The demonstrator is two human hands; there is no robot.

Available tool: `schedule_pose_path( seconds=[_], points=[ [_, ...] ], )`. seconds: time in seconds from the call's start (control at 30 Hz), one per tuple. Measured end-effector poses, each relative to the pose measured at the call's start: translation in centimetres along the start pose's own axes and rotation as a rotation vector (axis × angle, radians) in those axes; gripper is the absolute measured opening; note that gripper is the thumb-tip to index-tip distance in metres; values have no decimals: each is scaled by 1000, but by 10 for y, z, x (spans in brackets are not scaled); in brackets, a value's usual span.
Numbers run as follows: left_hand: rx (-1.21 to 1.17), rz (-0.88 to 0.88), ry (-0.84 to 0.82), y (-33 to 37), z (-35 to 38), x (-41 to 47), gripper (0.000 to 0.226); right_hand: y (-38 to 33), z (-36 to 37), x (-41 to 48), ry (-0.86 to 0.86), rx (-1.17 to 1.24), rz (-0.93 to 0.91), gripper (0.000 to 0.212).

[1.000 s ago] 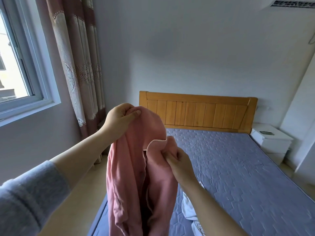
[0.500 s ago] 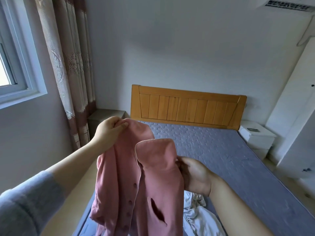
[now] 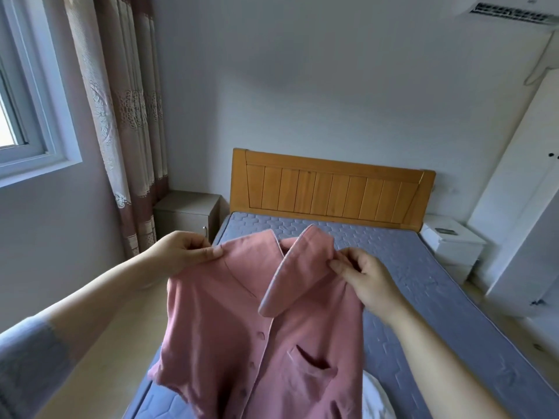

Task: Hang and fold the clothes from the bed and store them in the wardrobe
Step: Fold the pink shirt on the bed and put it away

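Note:
I hold a pink buttoned shirt (image 3: pixel 242 322) up in front of me, its front facing me, with collar, buttons and a chest pocket showing. My left hand (image 3: pixel 181 249) pinches its left shoulder. My right hand (image 3: pixel 363 276) pinches the right shoulder beside the raised collar. The shirt hangs over the foot of the bed (image 3: pixel 423 282), which has a blue-grey quilted mattress. A white garment (image 3: pixel 375 400) lies on the bed under the shirt, mostly hidden. The white wardrobe (image 3: pixel 526 213) stands at the right.
A wooden headboard (image 3: pixel 332 189) stands against the far wall. A grey nightstand (image 3: pixel 187 213) sits left of the bed, a white one (image 3: pixel 453 243) on the right. Curtains (image 3: pixel 121 116) and a window (image 3: pixel 24 86) are at the left. An air conditioner (image 3: pixel 514 10) hangs top right.
The bunched shirt has been spread out between my hands, front now facing me. Both hands moved apart to its shoulders. My view has shifted to the right.

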State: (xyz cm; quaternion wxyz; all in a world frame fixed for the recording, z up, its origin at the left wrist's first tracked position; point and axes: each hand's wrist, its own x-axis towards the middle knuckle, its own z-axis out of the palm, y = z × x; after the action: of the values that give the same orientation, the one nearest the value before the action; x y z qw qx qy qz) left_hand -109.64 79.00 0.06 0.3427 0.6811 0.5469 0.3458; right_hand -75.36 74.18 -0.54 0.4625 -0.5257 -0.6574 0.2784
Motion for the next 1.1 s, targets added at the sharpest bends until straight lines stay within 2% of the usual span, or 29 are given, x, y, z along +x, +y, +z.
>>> schedule_pose_path(
  seconds=[0.07,0.13,0.3,0.4,0.53,0.63,0.8,0.9,1.1],
  points=[
    [6,-10,-53,-2,-1,-7,86,4,-8,-2,11,-28,-19,16],
    [-15,-2,-55,1,-2,-12,83,8,-15,-5,13,-105,-23,16],
    [16,47,-71,17,14,-18,13,8,-23,-17,102,-205,-121,19],
    [-26,107,36,17,26,-26,5,12,-34,-24,64,-236,-162,23],
    [-64,112,287,3,27,-49,13,25,-71,-40,-101,-247,-28,41],
    [19,89,348,-9,31,-73,13,31,-86,-61,-142,-244,6,38],
    [169,102,298,-20,35,-120,21,28,-86,-109,-42,-266,-21,29],
    [231,135,273,-24,28,-159,44,22,-89,-150,41,-350,-43,36],
    [205,210,356,-27,27,-243,44,2,-84,-240,196,-493,-92,52]
  ],
)
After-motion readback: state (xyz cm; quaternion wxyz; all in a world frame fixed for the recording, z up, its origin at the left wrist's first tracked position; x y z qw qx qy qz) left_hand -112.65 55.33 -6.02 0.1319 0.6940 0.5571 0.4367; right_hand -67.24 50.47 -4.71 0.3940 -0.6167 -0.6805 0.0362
